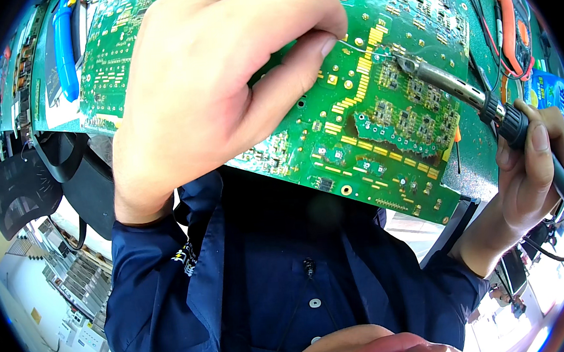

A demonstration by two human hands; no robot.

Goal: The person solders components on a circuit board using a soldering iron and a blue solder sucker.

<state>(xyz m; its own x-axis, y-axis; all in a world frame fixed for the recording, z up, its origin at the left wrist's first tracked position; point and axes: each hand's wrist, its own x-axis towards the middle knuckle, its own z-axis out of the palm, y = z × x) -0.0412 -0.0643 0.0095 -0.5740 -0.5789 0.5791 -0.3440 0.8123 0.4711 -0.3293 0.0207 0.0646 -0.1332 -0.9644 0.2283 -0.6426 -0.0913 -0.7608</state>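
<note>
A large green circuit board (386, 192) with gold pads and many small parts lies at an angle on the work surface. My left hand (199, 84) is over its left part, thumb and forefinger pinching a thin solder wire (358, 47). The wire runs right, to the tip of a soldering iron (451, 87). At the right, my right hand (531, 161) grips the iron by its dark handle, with the metal barrel pointing up and left. The tip is at or just above the board; contact is hard to tell. My left hand hides part of the board.
A blue-handled tool (65, 54) lies to the left of the board. Beyond the right edge are an orange-red meter (509, 26), red and black leads (475, 9) and a blue packet (548, 90). A black chair (84, 169) stands at lower left.
</note>
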